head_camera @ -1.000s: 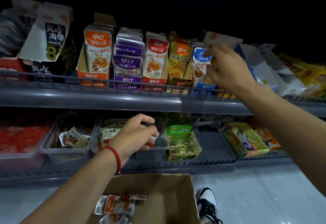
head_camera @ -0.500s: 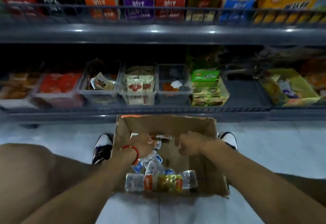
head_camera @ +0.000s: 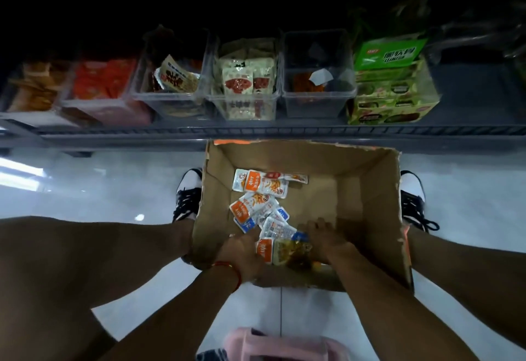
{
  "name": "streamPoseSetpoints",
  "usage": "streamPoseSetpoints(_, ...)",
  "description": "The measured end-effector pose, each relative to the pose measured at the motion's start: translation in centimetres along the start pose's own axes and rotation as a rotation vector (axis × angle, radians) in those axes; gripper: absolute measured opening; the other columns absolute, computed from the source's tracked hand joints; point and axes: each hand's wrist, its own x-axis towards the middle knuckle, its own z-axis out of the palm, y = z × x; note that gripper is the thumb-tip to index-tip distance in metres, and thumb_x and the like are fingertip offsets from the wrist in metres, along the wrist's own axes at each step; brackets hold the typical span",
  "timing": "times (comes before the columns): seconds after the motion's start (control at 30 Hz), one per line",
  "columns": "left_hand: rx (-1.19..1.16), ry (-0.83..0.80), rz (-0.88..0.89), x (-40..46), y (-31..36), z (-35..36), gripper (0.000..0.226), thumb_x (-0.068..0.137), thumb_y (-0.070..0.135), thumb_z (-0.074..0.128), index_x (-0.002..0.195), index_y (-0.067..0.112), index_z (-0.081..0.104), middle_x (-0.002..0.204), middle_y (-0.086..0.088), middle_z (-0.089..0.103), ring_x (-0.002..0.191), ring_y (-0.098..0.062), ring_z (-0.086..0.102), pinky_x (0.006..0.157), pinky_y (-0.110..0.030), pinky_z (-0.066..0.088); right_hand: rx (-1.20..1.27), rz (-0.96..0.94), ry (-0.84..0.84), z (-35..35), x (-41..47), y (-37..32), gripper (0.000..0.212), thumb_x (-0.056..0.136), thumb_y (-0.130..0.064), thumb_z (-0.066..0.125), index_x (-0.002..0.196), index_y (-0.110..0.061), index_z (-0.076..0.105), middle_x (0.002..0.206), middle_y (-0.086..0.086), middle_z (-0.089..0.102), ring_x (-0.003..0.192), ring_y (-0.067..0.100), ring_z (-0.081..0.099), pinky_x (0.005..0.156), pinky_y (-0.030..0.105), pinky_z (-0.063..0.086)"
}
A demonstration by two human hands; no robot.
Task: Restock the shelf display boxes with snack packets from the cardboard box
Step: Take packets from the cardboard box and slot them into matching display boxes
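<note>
An open cardboard box (head_camera: 370,190) stands on the floor below the shelf. Several small snack packets lie on its bottom, among them orange-and-white ones (head_camera: 266,185) and blue-edged ones (head_camera: 274,218). Both my hands are down inside the near end of the box. My left hand (head_camera: 242,252), with a red string on its wrist, touches the left edge of an orange packet (head_camera: 263,249). My right hand (head_camera: 324,239) lies with spread fingers against a gold packet (head_camera: 287,251). These packets sit between the two hands. Neither hand visibly curls round a packet.
On the lower shelf (head_camera: 284,133) stand clear plastic bins (head_camera: 318,101) partly filled with packets and a green display box (head_camera: 392,98). My shoes (head_camera: 186,195) flank the cardboard box on the pale floor. A pink object (head_camera: 284,343) is at the bottom edge.
My right hand left the upper shelf and my left hand left the lower bin. Both came down into the cardboard box, and the view tilted down toward the floor.
</note>
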Motion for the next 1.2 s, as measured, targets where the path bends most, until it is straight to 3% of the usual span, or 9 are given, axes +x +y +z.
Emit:
streamPoseSetpoints(0.17, -0.039, -0.017, 0.038, -0.3, -1.3, 1.0, 0.060, 0.098, 0.030, 0.061, 0.152, 0.022, 0.035, 0.148, 0.000, 0.051, 0.133, -0.016, 0.051, 0.107, -0.023, 0.043, -0.014, -0.013, 0.024, 0.2, 0.6, 0.0, 0.069, 0.088, -0.028, 0.071, 0.148, -0.026, 0.036, 0.150, 0.010, 0.044, 0.138, 0.033, 0.041, 0.112, 0.049, 0.034)
streamPoseSetpoints(0.33, -0.074, -0.016, 0.034, -0.2, -0.7, 0.1, 0.051, 0.100, 0.027, 0.058, 0.148, 0.020, 0.041, 0.142, -0.001, 0.056, 0.129, -0.021, 0.056, 0.104, -0.027, 0.046, 0.150, -0.007, -0.119, 0.2, -0.2, 0.5, 0.061, 0.081, -0.031, 0.080, 0.136, -0.021, 0.055, 0.136, 0.007, 0.060, 0.119, 0.025, 0.059, 0.098, 0.036, 0.049)
streamPoseSetpoints(0.47, -0.039, 0.043, 0.054, -0.2, -0.4, -0.5, 0.040, 0.099, 0.025, 0.058, 0.138, 0.020, 0.052, 0.134, -0.004, 0.065, 0.119, -0.024, 0.063, 0.100, -0.034, 0.052, 0.279, -0.045, -0.102, -1.7, -1.1, 1.3, 0.047, 0.074, -0.031, 0.081, 0.119, -0.031, 0.066, 0.119, 0.000, 0.067, 0.100, 0.019, 0.062, 0.086, 0.033, 0.053)
streamPoseSetpoints(0.6, -0.030, 0.144, 0.143, -0.5, 0.1, -1.1, 0.058, 0.097, 0.031, 0.060, 0.151, 0.029, 0.037, 0.149, -0.007, 0.050, 0.132, -0.030, 0.053, 0.107, -0.043, 0.049, 0.447, -0.175, -0.064, -6.6, -3.8, 0.3, 0.022, 0.077, -0.025, 0.084, 0.090, -0.031, 0.067, 0.107, -0.004, 0.071, 0.099, 0.016, 0.066, 0.090, 0.033, 0.054)
streamPoseSetpoints(0.7, -0.028, 0.229, 0.183, -0.9, 0.8, -2.3, 0.057, 0.092, 0.039, 0.066, 0.144, 0.039, 0.042, 0.146, -0.006, 0.049, 0.127, -0.030, 0.054, 0.101, -0.044, 0.052, 0.611, -0.227, -0.044, -9.4, -6.8, -0.8, 0.020, 0.078, -0.015, 0.086, 0.092, -0.019, 0.072, 0.100, -0.002, 0.074, 0.091, 0.009, 0.066, 0.081, 0.023, 0.052)
streamPoseSetpoints(0.87, -0.308, 0.439, 0.051, -1.7, 0.8, -4.9, 0.010, 0.089, 0.020, 0.069, 0.095, 0.028, 0.066, 0.100, -0.001, 0.068, 0.089, -0.024, 0.065, 0.080, -0.030, 0.054, 0.985, -0.164, 0.216, -10.8, -11.7, 0.7, 0.027, 0.083, -0.009, 0.081, 0.107, -0.003, 0.070, 0.099, 0.004, 0.075, 0.087, 0.014, 0.070, 0.074, 0.025, 0.059)
streamPoseSetpoints(1.0, -0.758, 0.355, -0.033, -2.5, 1.3, -5.9, 0.018, 0.083, 0.010, 0.067, 0.082, 0.022, 0.054, 0.098, -0.009, 0.070, 0.093, -0.031, 0.070, 0.078, -0.046, 0.061, 1.297, -0.088, 0.395, -11.5, -13.9, 1.4, 0.027, 0.088, -0.011, 0.077, 0.113, -0.009, 0.069, 0.105, 0.007, 0.078, 0.094, 0.023, 0.075, 0.088, 0.044, 0.060)
streamPoseSetpoints(1.1, -0.977, 0.246, 0.073, -4.0, 3.8, -5.9, 0.032, 0.089, -0.010, 0.061, 0.083, 0.015, 0.041, 0.102, -0.012, 0.064, 0.092, -0.027, 0.068, 0.076, -0.055, 0.061, 1.175, -0.015, 0.619, -12.2, -14.3, -0.4, 0.022, 0.088, -0.016, 0.077, 0.106, -0.017, 0.066, 0.099, 0.000, 0.077, 0.090, 0.018, 0.074, 0.087, 0.043, 0.060)
streamPoseSetpoints(1.2, -1.025, 0.184, 0.180, -5.0, 6.0, -5.4, 0.029, 0.092, -0.006, 0.061, 0.084, 0.014, 0.041, 0.098, -0.012, 0.064, 0.088, -0.021, 0.069, 0.077, -0.057, 0.061, 1.007, -0.046, 0.785, -12.5, -15.2, -3.3, 0.020, 0.089, -0.024, 0.076, 0.102, -0.019, 0.063, 0.093, -0.006, 0.073, 0.083, 0.009, 0.070, 0.074, 0.027, 0.058)
